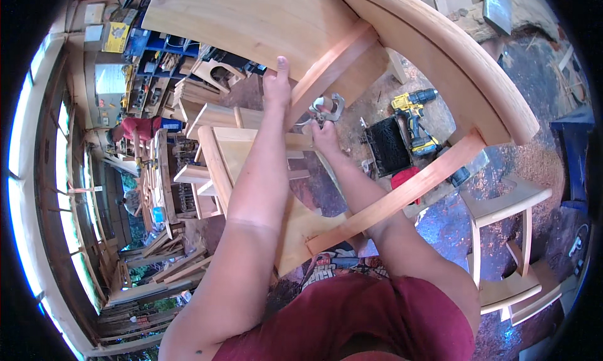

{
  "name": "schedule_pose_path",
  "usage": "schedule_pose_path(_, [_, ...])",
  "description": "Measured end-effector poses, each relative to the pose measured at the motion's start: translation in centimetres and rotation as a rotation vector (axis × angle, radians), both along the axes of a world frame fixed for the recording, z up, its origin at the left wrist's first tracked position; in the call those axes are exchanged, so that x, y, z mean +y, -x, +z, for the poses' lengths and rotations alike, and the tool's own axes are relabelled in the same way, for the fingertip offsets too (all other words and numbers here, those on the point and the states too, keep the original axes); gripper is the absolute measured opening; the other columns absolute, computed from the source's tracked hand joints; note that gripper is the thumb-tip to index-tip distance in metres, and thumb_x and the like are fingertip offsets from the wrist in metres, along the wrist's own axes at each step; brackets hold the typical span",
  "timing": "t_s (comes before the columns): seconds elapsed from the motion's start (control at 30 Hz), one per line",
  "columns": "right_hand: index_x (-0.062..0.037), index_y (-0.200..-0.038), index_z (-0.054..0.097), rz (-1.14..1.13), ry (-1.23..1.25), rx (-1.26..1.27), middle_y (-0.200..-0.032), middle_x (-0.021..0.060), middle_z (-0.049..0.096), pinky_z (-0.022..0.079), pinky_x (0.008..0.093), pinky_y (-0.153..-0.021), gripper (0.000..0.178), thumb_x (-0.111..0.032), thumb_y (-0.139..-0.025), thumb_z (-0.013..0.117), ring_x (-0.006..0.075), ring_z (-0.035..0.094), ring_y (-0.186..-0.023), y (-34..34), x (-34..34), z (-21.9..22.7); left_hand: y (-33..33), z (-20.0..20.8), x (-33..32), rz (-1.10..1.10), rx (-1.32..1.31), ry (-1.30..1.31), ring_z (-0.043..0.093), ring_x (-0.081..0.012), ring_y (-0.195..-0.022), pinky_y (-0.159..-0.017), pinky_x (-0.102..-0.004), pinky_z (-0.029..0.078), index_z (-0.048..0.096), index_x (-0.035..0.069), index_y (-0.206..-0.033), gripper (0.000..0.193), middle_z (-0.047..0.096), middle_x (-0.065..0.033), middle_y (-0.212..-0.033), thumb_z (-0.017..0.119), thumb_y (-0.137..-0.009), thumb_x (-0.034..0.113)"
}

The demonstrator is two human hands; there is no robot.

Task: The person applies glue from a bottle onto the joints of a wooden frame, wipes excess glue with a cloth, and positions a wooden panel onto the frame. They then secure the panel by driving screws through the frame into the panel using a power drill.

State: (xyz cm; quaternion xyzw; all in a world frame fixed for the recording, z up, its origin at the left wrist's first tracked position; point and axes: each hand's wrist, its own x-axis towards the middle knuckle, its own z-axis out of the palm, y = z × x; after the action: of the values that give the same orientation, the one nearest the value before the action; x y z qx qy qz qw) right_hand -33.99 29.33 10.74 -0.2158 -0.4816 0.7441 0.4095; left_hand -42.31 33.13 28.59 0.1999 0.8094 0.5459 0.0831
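A large pale wooden furniture frame (394, 194), with curved sides and crossing rails, fills the space before me. My left hand (277, 84) grips its flat wooden panel (251, 21) at the lower edge, thumb up against the face and the other fingers hidden behind. Inside the frame, my right hand (325, 136) is closed around a metal C-shaped clamp (334, 109), beside a crossing rail. Whether the clamp's jaws touch the wood I cannot tell. My right forearm passes behind the lower rail.
On the floor beyond the frame lie a yellow cordless drill (414, 98), another yellow power tool (422, 141) and a black tray (387, 146). A small wooden stool (502, 204) stands at the right. Left are shelves (164, 45), stacked wood and a person in red (137, 127).
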Motion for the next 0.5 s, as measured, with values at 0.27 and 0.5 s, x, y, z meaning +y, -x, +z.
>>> schedule_pose_path(0.27, [-0.0028,-0.131,0.048,0.335,0.538,0.025,-0.119,0.0097,0.058,0.052,0.0260,-0.071,0.040,-0.012,-0.092,0.054,0.0108,0.055,-0.094,-3.0,-1.3,4.1,0.3,0.4,-1.0,-0.007,-0.067,-0.121,0.056,-0.0185,-0.102,-0.089,-0.0311,0.043,0.051,-0.007,-0.119,0.057,0.060,-0.0119,-0.113,0.053,-0.093,0.044])
schedule_pose_path(0.5, [-0.0076,-0.137,0.045,0.232,0.156,-0.076,-0.091,0.0010,0.061,0.047,0.0247,-0.068,0.050,-0.008,-0.088,0.058,0.0083,0.055,-0.074,-1.2,-1.6,2.4,-1.1,1.5,0.1,0.029,-0.016,-0.033,0.055,-0.0188,-0.104,-0.090,-0.0312,0.043,0.049,-0.007,-0.122,0.061,0.059,-0.0131,-0.115,0.053,-0.092,0.045])
